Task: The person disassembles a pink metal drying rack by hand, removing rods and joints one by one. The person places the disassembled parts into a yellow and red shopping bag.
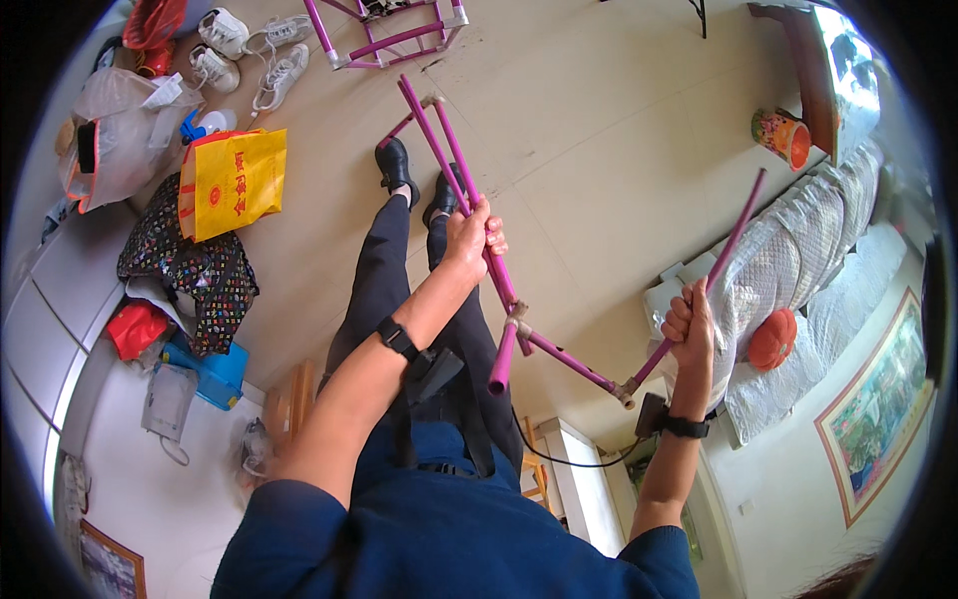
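My left hand (471, 240) is closed around the long parallel tubes of a purple tube frame (500, 274), held in front of my legs. Its far end reaches past my shoes, where a short crosspiece joins it. At the near end a beige connector (517, 311) links it to a short open-ended tube and another tube slanting right. That slanting tube ends at a corner connector (626, 392). From this corner a thin purple tube (736, 225) rises to the upper right, and my right hand (689, 324) is wrapped around its lower part.
Ahead on the tiled floor stands another purple tube frame (394, 45) with pale connectors. White shoes (282, 75), a yellow bag (238, 185) and a dark patterned bag (215, 290) lie left. To the right are a covered sofa (798, 240), a pumpkin-shaped cushion (772, 339) and an orange bin (781, 138).
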The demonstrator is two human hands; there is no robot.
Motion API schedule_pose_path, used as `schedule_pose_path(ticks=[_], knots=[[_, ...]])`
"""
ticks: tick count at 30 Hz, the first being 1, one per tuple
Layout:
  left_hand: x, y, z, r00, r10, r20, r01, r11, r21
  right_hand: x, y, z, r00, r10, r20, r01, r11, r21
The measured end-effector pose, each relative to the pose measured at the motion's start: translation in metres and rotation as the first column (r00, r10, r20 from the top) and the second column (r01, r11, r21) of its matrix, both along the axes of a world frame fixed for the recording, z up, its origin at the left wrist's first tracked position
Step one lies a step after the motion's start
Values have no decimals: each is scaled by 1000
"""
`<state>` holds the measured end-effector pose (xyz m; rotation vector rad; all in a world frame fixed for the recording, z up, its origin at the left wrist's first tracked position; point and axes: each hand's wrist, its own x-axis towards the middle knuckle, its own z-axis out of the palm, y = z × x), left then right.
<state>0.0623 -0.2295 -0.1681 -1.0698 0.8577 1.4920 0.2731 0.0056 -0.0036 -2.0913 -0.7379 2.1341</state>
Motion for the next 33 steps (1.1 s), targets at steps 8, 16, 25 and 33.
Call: schedule_pose_path(ticks=[8, 16, 25, 33], knots=[[-27, -54, -10, 977, 177, -119, -184, 982, -47, -41, 20, -78, 959, 171, -227, -222, 949, -222], [-71, -113, -61, 835, 412, -364, -492, 856, -160, -71, -46, -200, 977, 101, -190, -142, 966, -215], [-66, -117, -66, 854, 448, -267, -502, 843, -193, -132, -119, -186, -331, 944, -5, -758, -263, 596], [-93, -120, -61, 878, 437, -195, -463, 880, -109, -189, -179, -157, -242, 966, 93, -651, -232, 722]])
